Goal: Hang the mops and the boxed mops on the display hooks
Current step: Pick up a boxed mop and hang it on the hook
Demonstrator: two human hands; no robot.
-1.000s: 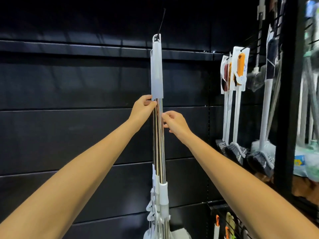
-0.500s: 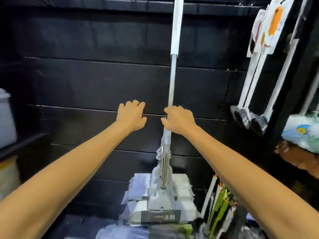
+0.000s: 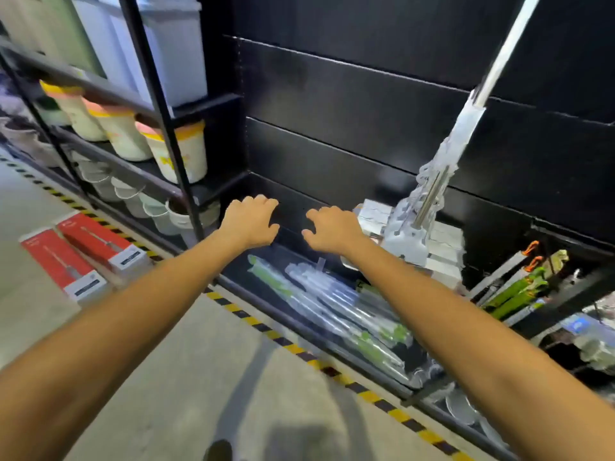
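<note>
Head view has us facing the black panel wall [image 3: 366, 104], with a shelf rack [image 3: 161, 104] of lidded buckets [image 3: 186, 151] to its left. A white mop [image 3: 432, 191] slants across the wall at right. Its handle runs out of frame above, and its head sits just above the bottom shelf [image 3: 238, 269], where wrapped mops [image 3: 332, 311] lie. Two red boxed mops [image 3: 100, 242] lie side by side on the floor at left. Our left hand [image 3: 249, 224] and right hand [image 3: 332, 231] reach forward, near each other but apart, fingers loosely curled and empty.
</note>
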